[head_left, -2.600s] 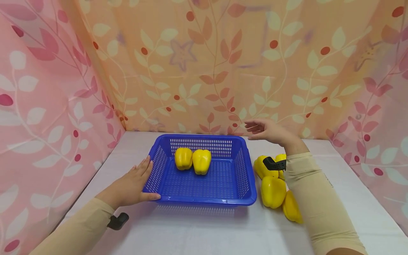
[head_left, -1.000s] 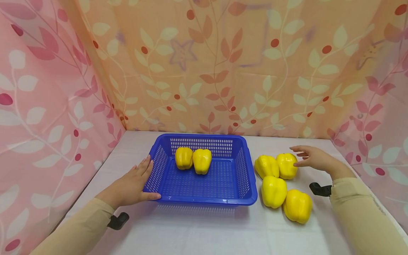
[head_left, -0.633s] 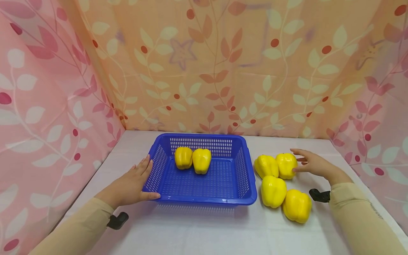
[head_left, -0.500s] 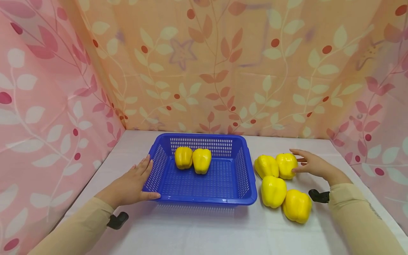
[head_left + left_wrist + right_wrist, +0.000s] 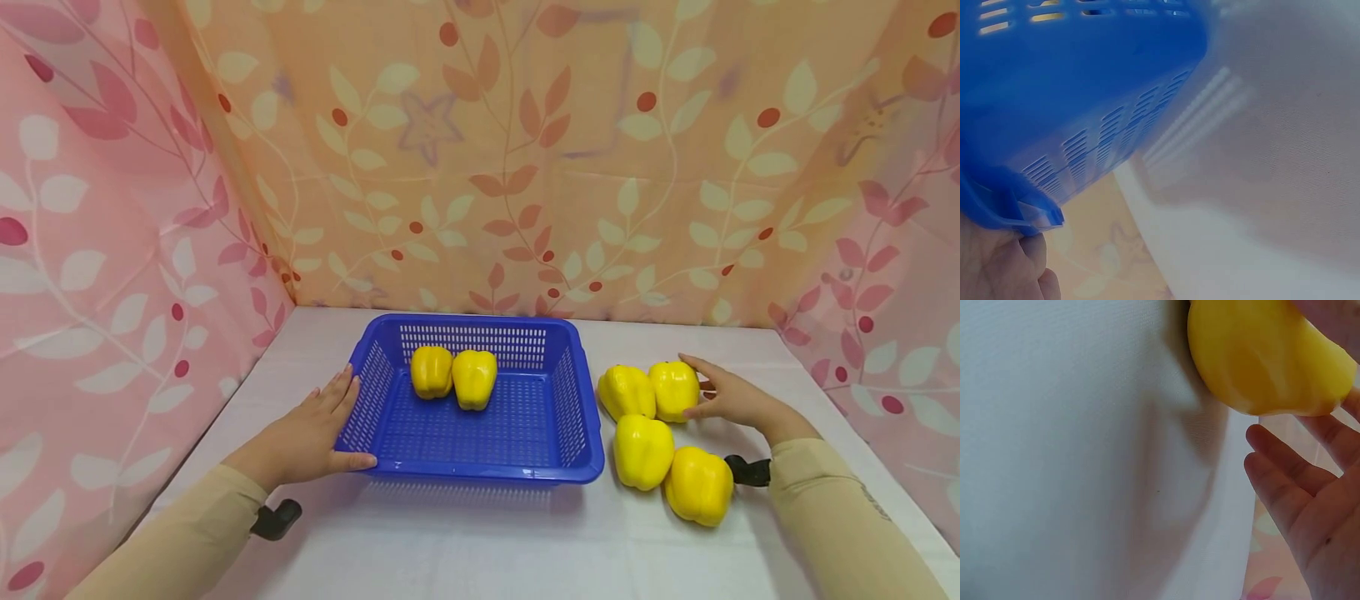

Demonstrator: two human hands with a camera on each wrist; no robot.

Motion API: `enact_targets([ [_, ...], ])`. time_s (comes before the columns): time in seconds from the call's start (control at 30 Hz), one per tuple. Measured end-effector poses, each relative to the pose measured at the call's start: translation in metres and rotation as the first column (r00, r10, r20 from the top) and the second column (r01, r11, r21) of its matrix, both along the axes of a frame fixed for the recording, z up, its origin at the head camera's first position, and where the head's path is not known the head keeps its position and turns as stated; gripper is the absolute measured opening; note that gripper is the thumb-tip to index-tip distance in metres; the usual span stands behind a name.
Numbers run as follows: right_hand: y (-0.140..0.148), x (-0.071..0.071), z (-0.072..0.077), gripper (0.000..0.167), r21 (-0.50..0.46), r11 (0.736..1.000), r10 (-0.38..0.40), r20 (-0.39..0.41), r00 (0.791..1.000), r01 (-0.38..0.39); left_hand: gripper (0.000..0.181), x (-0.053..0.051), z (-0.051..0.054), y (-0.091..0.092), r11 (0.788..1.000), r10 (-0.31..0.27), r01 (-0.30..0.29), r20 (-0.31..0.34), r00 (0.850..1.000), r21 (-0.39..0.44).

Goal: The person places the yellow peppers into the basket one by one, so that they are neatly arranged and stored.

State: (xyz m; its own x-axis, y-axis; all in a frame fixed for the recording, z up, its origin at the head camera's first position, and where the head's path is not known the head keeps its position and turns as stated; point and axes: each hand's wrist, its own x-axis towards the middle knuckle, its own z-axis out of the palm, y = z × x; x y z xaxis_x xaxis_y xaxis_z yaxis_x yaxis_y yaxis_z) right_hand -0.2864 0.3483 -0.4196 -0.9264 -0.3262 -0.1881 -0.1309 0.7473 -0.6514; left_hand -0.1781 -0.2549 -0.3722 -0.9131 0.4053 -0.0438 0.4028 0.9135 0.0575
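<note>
My left hand lies with straight, spread fingers against the left side of a blue basket, its thumb on the near rim. In the left wrist view, part of the left hand touches the basket rim. Two yellow peppers sit side by side towards the back of the basket. My right hand spans the right side of a yellow pepper, thumb on the near side, index finger at the far side. The right wrist view shows the right hand with thumb and fingers around this pepper, two fingers off it.
Three more yellow peppers stand close together right of the basket, beside the pepper at my right hand. A white cloth covers the table. Patterned curtains hang behind and at both sides.
Since 2.6 s ago my right hand has moved right and down to the back right pepper, and its thumb and fingers have closed in around it. The left hand has stayed on the basket.
</note>
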Motion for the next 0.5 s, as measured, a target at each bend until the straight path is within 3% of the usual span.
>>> enact_targets([
  [0.5, -0.0023, 0.0011, -0.0054, 0.101, -0.036, 0.998, 0.054, -0.074, 0.996, -0.057, 0.118, -0.0014, -0.0022, -0.0014, 1.0, -0.001, 0.001, -0.005, 1.0, -0.001],
])
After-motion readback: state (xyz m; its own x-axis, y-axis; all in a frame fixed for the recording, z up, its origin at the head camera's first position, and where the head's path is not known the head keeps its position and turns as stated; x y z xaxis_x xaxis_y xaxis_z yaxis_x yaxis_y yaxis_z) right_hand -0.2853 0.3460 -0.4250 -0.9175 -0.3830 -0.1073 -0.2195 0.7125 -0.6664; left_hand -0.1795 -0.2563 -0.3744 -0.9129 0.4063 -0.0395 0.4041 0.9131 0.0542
